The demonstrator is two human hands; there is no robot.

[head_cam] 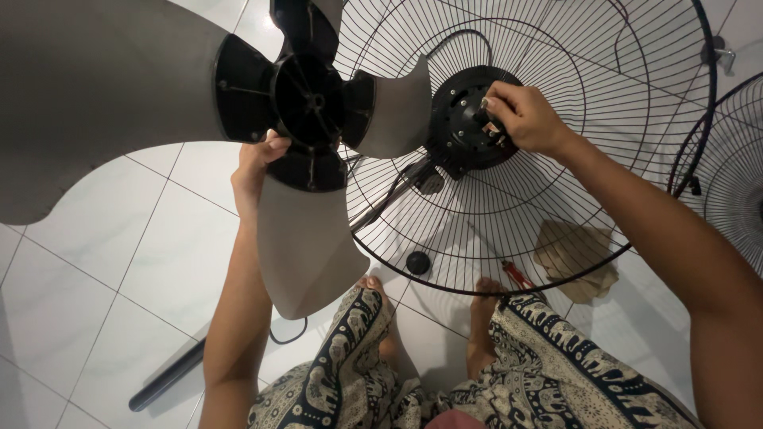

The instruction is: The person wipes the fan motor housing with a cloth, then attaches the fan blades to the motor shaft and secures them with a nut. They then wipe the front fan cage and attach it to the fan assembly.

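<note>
White floor tiles below; left hand (256, 168) grips fan blade (306, 99), hub facing camera, right fingers (502, 111) pinch motor hub (469, 119)

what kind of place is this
Probably a home floor used for fan repair or cleaning: white floor tiles, a second wire fan guard lying nearby, and the person standing barefoot, left hand holding the grey fan blade.

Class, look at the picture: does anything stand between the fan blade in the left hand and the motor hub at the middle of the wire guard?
Nothing solid lies between fan blade and motor hub except the right hand, whose fingers rest on the hub's front. The left hand holds the blade beside the wire guard.
</note>
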